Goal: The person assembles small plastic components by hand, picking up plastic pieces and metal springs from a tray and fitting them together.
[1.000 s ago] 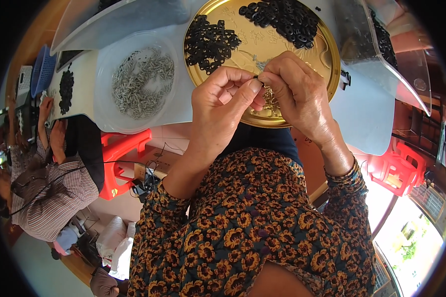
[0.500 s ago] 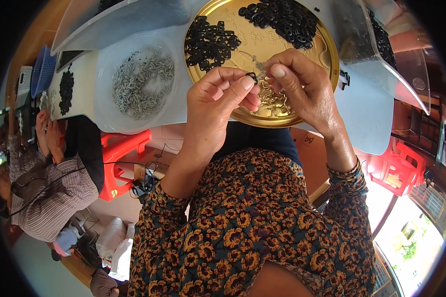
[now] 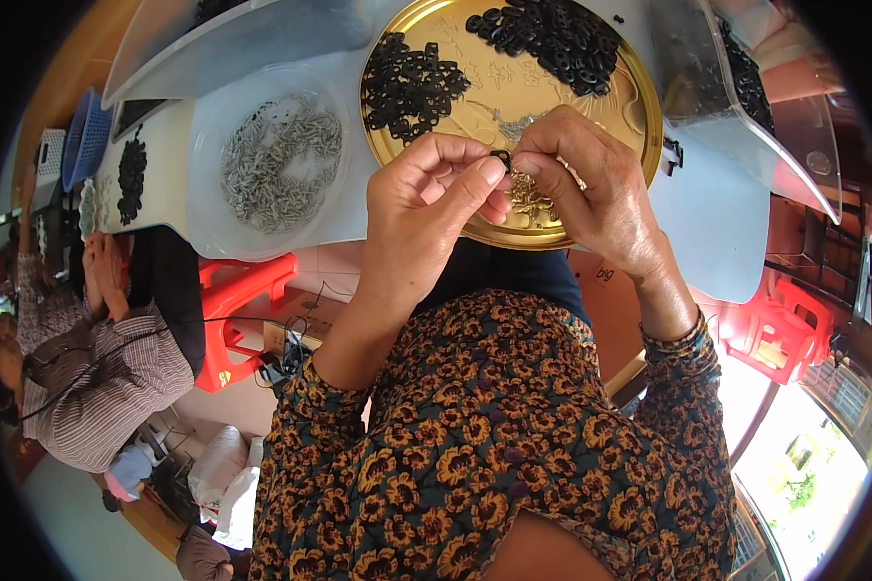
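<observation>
My left hand point(image 3: 412, 208) pinches a small black plastic piece point(image 3: 501, 156) between thumb and forefinger, above the near part of a round gold tray point(image 3: 489, 89). Close against that piece, my right hand point(image 3: 596, 189) has its thumb and forefinger pressed together; whatever lies between them is too small to make out. Two heaps of black plastic pieces lie on the tray, one on the left point(image 3: 412, 87) and one at the far right point(image 3: 552, 44). Behind my right fingers shows a small pile of silvery metal pieces point(image 3: 515, 126). Shiny gold shapes point(image 3: 528, 201) below my fingers are partly hidden.
Left of the tray stands a clear plastic tub point(image 3: 203, 155) with many small silvery metal pieces point(image 3: 281, 165). Clear bins point(image 3: 262, 53) stand at the far left and far right point(image 3: 775, 145). A person in a striped shirt point(image 3: 116, 358) sits at left, near a red stool point(image 3: 228, 329).
My right hand has moved left and slightly down, bringing its fingertips up to the black piece. My left hand has shifted slightly and still holds that piece.
</observation>
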A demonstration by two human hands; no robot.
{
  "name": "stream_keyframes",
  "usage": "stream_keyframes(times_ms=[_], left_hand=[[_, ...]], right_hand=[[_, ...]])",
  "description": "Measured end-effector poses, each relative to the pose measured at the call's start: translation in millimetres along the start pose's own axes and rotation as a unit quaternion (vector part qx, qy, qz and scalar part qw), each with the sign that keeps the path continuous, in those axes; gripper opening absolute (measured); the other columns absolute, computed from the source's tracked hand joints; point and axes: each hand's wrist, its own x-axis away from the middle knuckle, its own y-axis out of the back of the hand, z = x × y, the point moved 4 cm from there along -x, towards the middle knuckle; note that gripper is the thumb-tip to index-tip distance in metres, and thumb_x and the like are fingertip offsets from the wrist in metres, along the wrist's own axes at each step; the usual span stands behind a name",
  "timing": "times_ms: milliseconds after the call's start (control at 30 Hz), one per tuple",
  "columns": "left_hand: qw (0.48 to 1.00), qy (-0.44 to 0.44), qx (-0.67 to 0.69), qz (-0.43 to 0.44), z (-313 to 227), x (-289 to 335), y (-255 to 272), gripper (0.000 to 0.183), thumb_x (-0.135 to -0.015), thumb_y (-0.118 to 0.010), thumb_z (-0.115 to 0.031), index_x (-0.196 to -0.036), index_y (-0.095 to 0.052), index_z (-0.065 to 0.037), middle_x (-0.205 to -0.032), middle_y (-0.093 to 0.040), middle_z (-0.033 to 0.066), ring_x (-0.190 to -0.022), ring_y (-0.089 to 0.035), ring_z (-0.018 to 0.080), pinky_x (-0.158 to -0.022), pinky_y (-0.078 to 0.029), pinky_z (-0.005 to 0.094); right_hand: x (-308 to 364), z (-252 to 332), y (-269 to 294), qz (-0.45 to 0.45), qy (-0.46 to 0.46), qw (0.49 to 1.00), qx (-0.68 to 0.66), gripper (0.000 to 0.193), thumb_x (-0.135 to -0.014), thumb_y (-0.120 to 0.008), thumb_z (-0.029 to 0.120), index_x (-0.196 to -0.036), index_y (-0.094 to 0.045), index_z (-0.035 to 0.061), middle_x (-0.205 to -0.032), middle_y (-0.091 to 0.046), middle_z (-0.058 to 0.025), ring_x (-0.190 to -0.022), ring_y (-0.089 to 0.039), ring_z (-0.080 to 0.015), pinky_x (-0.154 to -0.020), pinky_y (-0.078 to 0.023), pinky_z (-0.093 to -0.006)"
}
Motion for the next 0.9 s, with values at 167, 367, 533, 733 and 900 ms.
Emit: stream_keyframes(times_ms=[167,367,533,733,900], left_hand=[[0.997,-0.029,-0.064,-0.02,2,-4,1,0.012,-0.091,-0.062,-0.004,-0.099,-0.059,0.005,-0.086,-0.065,0.0101,-0.07,-0.064,0.0128,-0.064,-0.055,0.025],[1.0,0.008,0.002,-0.025,9,-7,8,0.012,-0.09,-0.063,-0.005,-0.097,-0.061,0.005,-0.086,-0.067,0.0119,-0.069,-0.065,0.0158,-0.064,-0.055,0.027],[0.999,0.002,0.012,-0.033,-2,-3,9,0.012,-0.09,-0.064,-0.005,-0.097,-0.062,0.004,-0.085,-0.067,0.013,-0.069,-0.065,0.017,-0.064,-0.055,0.0281],[1.0,0.0,0.005,-0.027,-6,-2,6,0.012,-0.09,-0.063,-0.005,-0.097,-0.061,0.004,-0.085,-0.067,0.0126,-0.069,-0.064,0.0165,-0.065,-0.055,0.0285],[1.0,0.002,0.004,-0.011,-9,-1,3,0.012,-0.09,-0.063,-0.005,-0.098,-0.06,0.004,-0.086,-0.066,0.0119,-0.07,-0.064,0.0158,-0.065,-0.054,0.0278]], right_hand=[[4,-3,-12,-0.035,-0.062,0.997,0.007,0.007,-0.085,-0.064,0.006,-0.088,-0.06,0.0015,-0.082,-0.06,-0.0129,-0.075,-0.062,-0.0313,-0.065,-0.05,-0.0356],[7,-11,-14,-0.039,-0.137,0.989,-0.04,0.009,-0.088,-0.062,0.008,-0.092,-0.061,-0.0004,-0.082,-0.062,-0.0135,-0.074,-0.063,-0.0302,-0.066,-0.05,-0.0356],[3,-11,-1,-0.023,-0.084,0.995,-0.054,0.01,-0.088,-0.064,0.009,-0.095,-0.062,0.0013,-0.084,-0.063,-0.0125,-0.077,-0.063,-0.0293,-0.066,-0.05,-0.0352],[-2,-3,2,-0.015,0.018,1.0,-0.01,0.011,-0.086,-0.065,0.007,-0.095,-0.062,0.0038,-0.088,-0.061,-0.0102,-0.078,-0.063,-0.0296,-0.066,-0.051,-0.0362],[-6,1,4,0.001,0.047,0.999,0.009,0.012,-0.084,-0.066,0.006,-0.095,-0.061,0.0037,-0.087,-0.06,-0.0107,-0.077,-0.063,-0.0307,-0.065,-0.051,-0.0369]])
